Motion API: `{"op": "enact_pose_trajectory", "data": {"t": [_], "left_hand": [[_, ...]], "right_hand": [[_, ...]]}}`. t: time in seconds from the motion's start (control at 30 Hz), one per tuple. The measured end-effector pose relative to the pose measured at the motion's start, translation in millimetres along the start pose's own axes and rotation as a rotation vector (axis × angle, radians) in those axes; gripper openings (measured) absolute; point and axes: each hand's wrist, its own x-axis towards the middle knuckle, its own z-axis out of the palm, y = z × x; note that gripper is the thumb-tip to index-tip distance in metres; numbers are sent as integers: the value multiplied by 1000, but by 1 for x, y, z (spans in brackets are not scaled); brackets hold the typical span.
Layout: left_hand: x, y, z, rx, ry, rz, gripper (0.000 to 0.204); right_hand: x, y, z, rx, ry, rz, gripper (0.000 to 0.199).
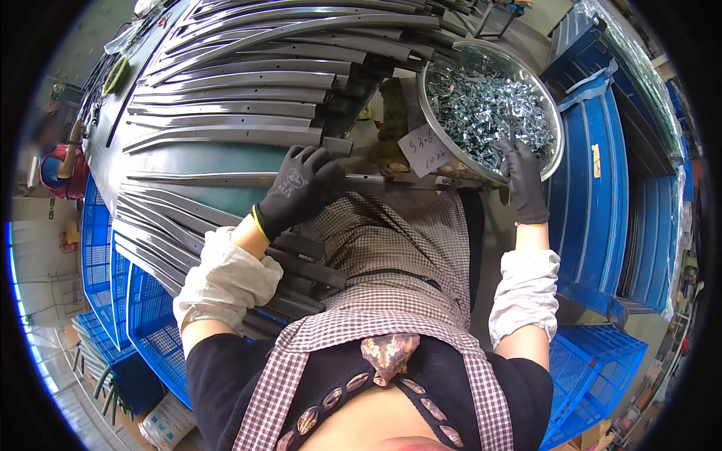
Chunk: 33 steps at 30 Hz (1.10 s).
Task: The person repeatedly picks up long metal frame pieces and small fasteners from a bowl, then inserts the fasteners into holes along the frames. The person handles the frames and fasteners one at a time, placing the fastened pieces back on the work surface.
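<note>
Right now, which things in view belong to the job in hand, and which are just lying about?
Job, judging by the hands:
dark strip under the left hand
small metal pieces at the right hand's fingertips
round bowl holding them
probably the other dark strips

Apparently just lying about:
paper note by the bowl
green ring, upper left
blue crate, lower left

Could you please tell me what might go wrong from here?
The right hand is at the rim of the round bowl, which holds many small loose metal pieces; a knock might spill some. The strip at the left hand juts past the table's edge, so it could tip or slip. The upper strips overlap and might slide if bumped.
</note>
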Motion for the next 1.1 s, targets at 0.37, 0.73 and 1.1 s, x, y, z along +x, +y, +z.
{"op": "enact_pose_trajectory", "data": {"t": [0.37, 0.73, 1.1], "left_hand": [[-5, 12, 16, -34, -99, 279, 56], [10, 57, -11, -213, 83, 55, 45], [53, 86, 15, -455, 154, -100, 22]], "right_hand": [[-38, 6, 34, 565, -127, 20, 20], [-101, -30, 79, 776, -336, 104, 20], [-107, -47, 98, -12, -235, -547, 19]]}}
